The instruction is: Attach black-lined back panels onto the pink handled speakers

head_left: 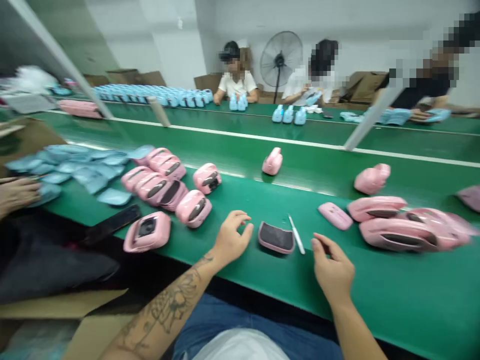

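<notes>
head view: left hand [232, 237] and right hand [332, 267] empty and apart, flanking one pink case [276, 238] near the edge of the green counter [393, 295], more pink cases [198, 207] heaped either side.

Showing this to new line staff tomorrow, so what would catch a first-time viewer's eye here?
The glossy pink cases heaped on the green conveyor belt stand out first, in clusters on both sides of the person's hands. Between the tattooed left hand and the right hand lies a dark-faced pink case, beside a white slender tool. Pale blue items form a long row on the far belt.
</notes>
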### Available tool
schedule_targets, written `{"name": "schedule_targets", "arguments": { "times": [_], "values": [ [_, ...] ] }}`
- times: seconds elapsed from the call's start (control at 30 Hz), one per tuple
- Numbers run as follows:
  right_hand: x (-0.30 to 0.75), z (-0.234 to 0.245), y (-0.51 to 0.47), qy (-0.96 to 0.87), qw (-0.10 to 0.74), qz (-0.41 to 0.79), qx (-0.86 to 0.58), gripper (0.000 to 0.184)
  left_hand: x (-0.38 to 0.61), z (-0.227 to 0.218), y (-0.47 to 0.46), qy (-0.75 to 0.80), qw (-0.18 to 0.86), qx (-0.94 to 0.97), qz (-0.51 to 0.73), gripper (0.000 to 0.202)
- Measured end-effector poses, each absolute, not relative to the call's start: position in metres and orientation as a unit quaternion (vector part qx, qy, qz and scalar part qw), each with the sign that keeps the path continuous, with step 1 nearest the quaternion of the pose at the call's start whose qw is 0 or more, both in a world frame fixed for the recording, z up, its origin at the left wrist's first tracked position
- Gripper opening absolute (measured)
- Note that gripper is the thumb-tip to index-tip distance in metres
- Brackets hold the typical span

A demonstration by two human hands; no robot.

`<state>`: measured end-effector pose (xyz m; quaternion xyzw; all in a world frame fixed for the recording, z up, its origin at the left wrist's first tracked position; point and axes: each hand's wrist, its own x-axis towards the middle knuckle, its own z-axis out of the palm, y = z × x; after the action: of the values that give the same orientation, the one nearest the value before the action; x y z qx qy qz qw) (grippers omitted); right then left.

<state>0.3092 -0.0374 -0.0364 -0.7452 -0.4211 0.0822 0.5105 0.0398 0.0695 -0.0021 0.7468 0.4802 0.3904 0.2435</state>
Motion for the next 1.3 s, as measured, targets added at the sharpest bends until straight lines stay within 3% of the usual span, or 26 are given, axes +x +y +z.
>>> {"name": "schedule_targets", "arguments": {
  "times": [0.23, 0.33, 0.47, 0.63, 0.7, 0.77, 0.83, 0.9, 1.03, 1.17, 1.3],
  "values": [
    [0.295, -0.031, -0.044, -0.445, 0.489, 0.115, -0.741, 0.041, -0.060, 0.038, 0.069, 0.609, -0.021, 0.672, 0.421, 0.046],
    [0.278, -0.018, -0.041, -0.509, 0.502, 0.068, -0.696, 0.033, -0.082, 0.043, 0.089, 0.673, 0.068, 0.636, 0.372, 0.052],
    [0.245, 0.001, -0.044, -0.576, 0.531, 0.043, -0.620, 0.022, -0.088, 0.037, 0.100, 0.690, 0.157, 0.602, 0.369, 0.025],
    [0.196, 0.011, -0.061, -0.600, 0.515, 0.219, -0.571, 0.022, -0.079, 0.037, 0.088, 0.690, 0.201, 0.550, 0.426, 0.021],
    [0.181, 0.008, -0.066, -0.584, 0.500, 0.303, -0.562, 0.036, -0.067, 0.039, 0.075, 0.671, 0.260, 0.541, 0.434, 0.023],
    [0.172, 0.003, -0.069, -0.591, 0.474, 0.347, -0.553, 0.063, -0.050, 0.039, 0.058, 0.647, 0.343, 0.533, 0.425, 0.025],
    [0.168, -0.002, -0.072, -0.618, 0.434, 0.351, -0.554, 0.096, -0.032, 0.037, 0.040, 0.624, 0.426, 0.519, 0.401, 0.029],
    [0.169, -0.005, -0.077, -0.622, 0.401, 0.343, -0.578, 0.116, -0.018, 0.034, 0.022, 0.596, 0.510, 0.490, 0.380, 0.035],
    [0.178, -0.005, -0.086, -0.526, 0.442, 0.364, -0.629, 0.116, -0.007, 0.028, -0.011, 0.422, 0.683, 0.423, 0.419, 0.055],
    [0.187, 0.000, -0.093, -0.466, 0.515, 0.427, -0.579, 0.118, 0.007, 0.021, -0.032, 0.281, 0.742, 0.430, 0.431, 0.089],
    [0.196, 0.004, -0.102, -0.531, 0.465, 0.412, -0.577, 0.129, 0.025, 0.017, -0.039, 0.241, 0.783, 0.397, 0.414, 0.092]
  ]
}}
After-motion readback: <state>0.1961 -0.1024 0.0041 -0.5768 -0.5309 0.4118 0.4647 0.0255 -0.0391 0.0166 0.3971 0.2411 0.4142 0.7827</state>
